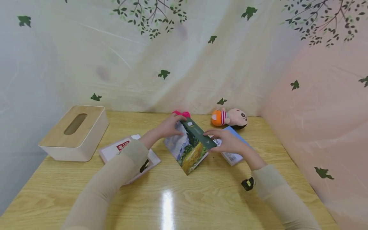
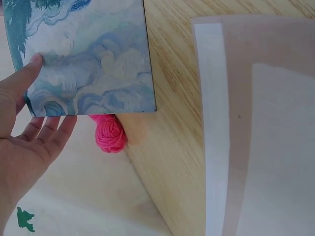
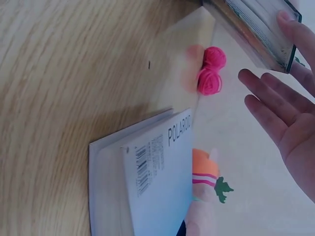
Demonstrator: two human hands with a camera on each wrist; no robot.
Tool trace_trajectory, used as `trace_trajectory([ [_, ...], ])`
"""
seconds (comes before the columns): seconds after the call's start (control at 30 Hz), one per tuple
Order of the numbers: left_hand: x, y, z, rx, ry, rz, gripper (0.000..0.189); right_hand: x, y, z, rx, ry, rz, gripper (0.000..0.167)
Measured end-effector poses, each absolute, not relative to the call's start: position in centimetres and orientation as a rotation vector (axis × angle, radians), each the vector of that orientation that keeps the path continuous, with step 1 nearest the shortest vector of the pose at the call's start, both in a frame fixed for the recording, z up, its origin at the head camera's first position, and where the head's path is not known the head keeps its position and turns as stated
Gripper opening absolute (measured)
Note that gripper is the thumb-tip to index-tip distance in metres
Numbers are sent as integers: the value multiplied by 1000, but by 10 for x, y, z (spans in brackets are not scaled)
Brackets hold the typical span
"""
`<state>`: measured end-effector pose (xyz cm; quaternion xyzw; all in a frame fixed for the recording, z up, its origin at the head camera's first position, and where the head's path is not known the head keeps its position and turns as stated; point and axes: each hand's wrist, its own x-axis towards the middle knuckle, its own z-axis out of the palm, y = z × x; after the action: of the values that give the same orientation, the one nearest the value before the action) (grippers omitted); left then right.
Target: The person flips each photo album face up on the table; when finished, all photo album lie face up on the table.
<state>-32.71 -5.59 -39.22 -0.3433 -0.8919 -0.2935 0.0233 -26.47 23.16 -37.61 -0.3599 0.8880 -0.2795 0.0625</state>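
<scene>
A book with a painted landscape cover and dark green spine (image 1: 189,150) is held tilted over the middle of the table. My left hand (image 1: 171,126) grips its far left corner, thumb on the cover and fingers underneath, as the left wrist view shows. At the other end of the spine, my right hand (image 1: 228,142) pinches a corner between thumb and forefinger; its other fingers (image 3: 268,93) extend away from the book. Below the right hand lies a blue and white Polaroid book (image 3: 162,172). A pale flat book with red lettering (image 1: 107,155) lies under the left forearm.
A white tissue box with a wooden lid (image 1: 57,134) stands at the left. Pink yarn (image 1: 182,113) sits at the back edge beyond the held book. A plush doll (image 1: 237,117) lies at the back right, against the leaf-patterned cloth backdrop (image 1: 195,57).
</scene>
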Motion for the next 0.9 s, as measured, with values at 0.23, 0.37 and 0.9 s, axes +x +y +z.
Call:
trace_trajectory([
  [0.23, -326, -55, -389, -1080, -2703, -930, 63, -258, 230, -365, -1062, 2706, -842, 60],
  [0.37, -325, -54, -386, -1060, -2683, -944, 65, -258, 230, -362, -1119, 2747, -823, 59],
  [0.9, -321, -53, -384, -1017, -2565, -1103, 64, -255, 228, -351, -1371, 2861, -764, 57],
])
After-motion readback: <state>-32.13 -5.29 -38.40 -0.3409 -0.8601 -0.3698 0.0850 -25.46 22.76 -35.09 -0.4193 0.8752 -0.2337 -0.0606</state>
